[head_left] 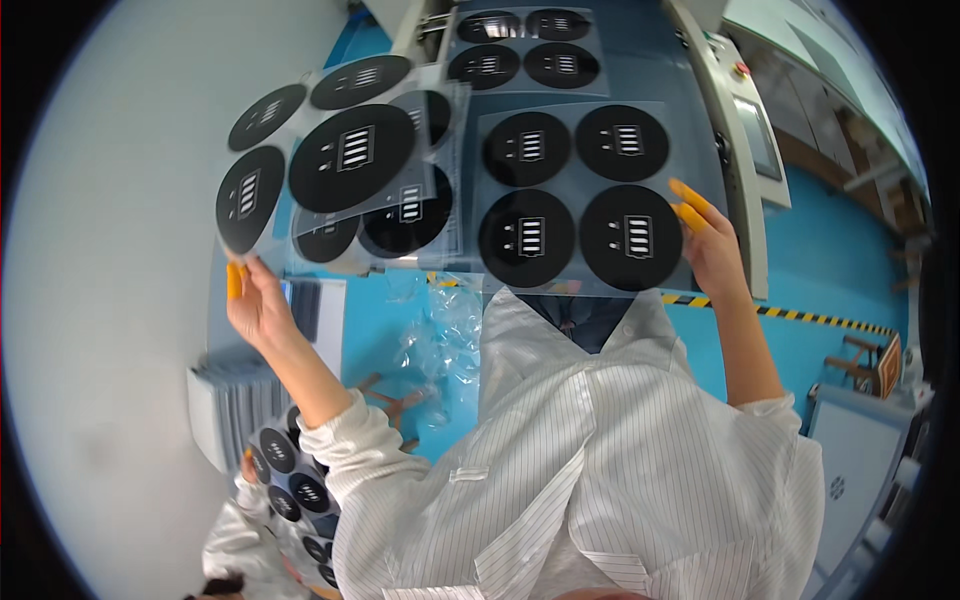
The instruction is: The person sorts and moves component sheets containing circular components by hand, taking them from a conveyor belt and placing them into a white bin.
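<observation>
My left hand (258,305), with yellow finger covers, pinches the lower left edge of a clear film sheet (272,212) bearing large black discs. This sheet is raised, tilted and a little blurred, above more disc-printed sheets (452,205). On the right, my right hand (712,242), also with yellow finger covers, grips the right edge of another clear sheet (578,170) with black discs. White bar symbols mark the discs. That sheet lies over the dark machine bed, its near edge close to my waist. My right thumb is mostly hidden.
A further disc sheet (525,80) lies farther back on the dark bed (640,50). A control panel (757,135) with a red button stands right. Crumpled clear plastic (440,335), a wooden stool (862,362) and striped floor tape (800,314) are below. Another person (245,540) handles disc sheets at lower left.
</observation>
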`<state>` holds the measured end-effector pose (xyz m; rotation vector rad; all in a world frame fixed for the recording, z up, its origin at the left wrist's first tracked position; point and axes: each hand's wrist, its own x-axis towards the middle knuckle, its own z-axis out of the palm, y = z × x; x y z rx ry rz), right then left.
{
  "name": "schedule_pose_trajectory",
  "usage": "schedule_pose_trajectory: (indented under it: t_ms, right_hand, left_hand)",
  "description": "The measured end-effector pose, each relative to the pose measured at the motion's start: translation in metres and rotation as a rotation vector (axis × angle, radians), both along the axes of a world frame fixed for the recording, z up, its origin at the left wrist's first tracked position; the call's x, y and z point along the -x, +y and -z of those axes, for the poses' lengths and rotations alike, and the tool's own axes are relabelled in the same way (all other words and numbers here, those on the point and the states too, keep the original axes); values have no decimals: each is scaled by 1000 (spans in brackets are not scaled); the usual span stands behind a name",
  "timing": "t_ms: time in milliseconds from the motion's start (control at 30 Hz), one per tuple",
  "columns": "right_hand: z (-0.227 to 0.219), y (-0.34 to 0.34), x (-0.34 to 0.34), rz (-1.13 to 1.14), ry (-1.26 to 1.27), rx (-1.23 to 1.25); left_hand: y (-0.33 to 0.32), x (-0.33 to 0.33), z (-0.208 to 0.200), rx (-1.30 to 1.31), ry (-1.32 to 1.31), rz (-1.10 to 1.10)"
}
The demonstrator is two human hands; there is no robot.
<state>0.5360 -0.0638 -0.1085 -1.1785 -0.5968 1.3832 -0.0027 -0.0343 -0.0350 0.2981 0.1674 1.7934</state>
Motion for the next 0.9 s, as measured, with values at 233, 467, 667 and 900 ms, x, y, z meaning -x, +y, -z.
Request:
schedule_pose_trajectory:
  t_ms: [233, 467, 667, 900]
  right_hand:
    - [26, 20, 12, -41, -71, -76]
    - [41, 36, 32, -14, -239, -3]
    - [54, 50, 26, -34, -457, -62]
    - [38, 51, 15, -40, -728, -87]
  left_hand:
    - [-11, -18, -9, -61, -150, 2]
    - [-25, -42, -16, -38, -163, -3]
    - [-31, -54, -18, -48, -112, 2]
    - [-60, -62, -9, -87, -119, 36]
